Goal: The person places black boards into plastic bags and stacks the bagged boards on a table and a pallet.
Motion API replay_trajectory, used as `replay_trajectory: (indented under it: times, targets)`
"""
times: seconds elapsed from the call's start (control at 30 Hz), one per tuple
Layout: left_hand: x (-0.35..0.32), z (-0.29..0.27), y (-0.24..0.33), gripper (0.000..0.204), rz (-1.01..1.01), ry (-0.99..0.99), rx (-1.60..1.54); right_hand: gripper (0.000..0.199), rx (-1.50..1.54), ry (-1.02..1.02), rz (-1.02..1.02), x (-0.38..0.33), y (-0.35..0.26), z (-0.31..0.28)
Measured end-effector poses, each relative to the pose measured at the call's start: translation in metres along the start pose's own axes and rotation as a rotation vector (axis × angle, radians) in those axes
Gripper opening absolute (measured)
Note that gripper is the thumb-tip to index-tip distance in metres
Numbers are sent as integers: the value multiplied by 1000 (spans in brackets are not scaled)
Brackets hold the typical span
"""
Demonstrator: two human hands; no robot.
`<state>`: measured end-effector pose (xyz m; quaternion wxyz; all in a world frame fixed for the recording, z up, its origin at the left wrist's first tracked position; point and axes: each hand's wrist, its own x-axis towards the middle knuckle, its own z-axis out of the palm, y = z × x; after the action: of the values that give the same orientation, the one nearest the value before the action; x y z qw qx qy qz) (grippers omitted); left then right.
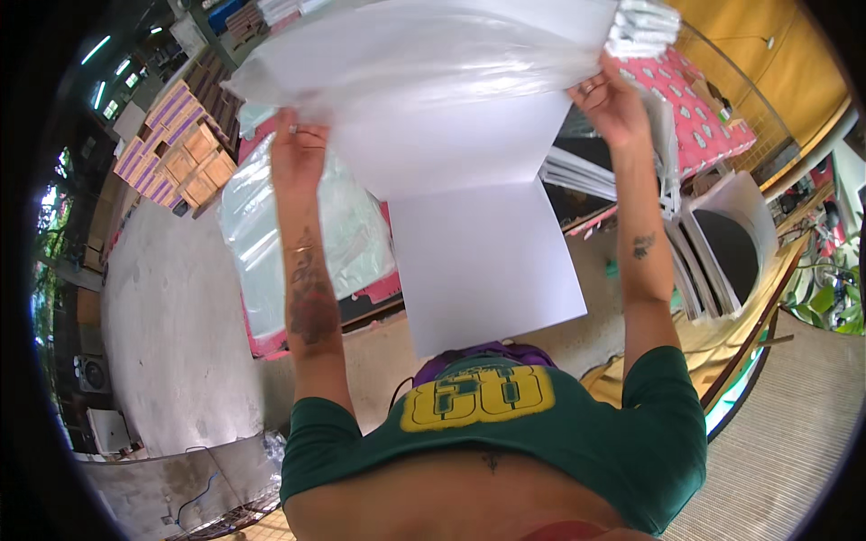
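Both of my arms reach forward, hands well apart. My left hand (pixel 299 151) pinches the left side of a clear plastic bag (pixel 433 54), and my right hand (pixel 610 104) grips its right edge. Stretched between them, the film lies across the upper half of a large white sheet (pixel 487 257). This sheet bends at a crease in its middle, and its lower half slopes down close to my body. Whether the upper half sits inside the bag or only beneath it, I cannot tell. Some film near the left fingers is blurred.
Pale green film-wrapped material (pixel 307 225) lies left of the sheet. At the right are a pink patterned cover (pixel 690 104), folded white plastic (pixel 642 29) and bundled dark-faced sheets (pixel 722 243). Stacked cartons (pixel 185 144) stand on the concrete floor (pixel 171 316) at the far left.
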<state>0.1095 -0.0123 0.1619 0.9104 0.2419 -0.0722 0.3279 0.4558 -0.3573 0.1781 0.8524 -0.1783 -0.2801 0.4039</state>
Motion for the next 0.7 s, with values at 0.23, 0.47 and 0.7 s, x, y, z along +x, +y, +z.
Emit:
replay_trajectory:
  times: [0.23, 0.47, 0.7]
  targets:
    - [-9, -172, -65, 11, 46, 575, 73, 10, -33, 390, 170, 9, 137, -128]
    - [-38, -182, -137, 12, -29, 580, 1013, 24, -834, 812, 147, -69, 161, -185]
    - [45, -69, -212, 24, 133, 150, 1239, 23, -931, 711, -231, -93, 42, -181]
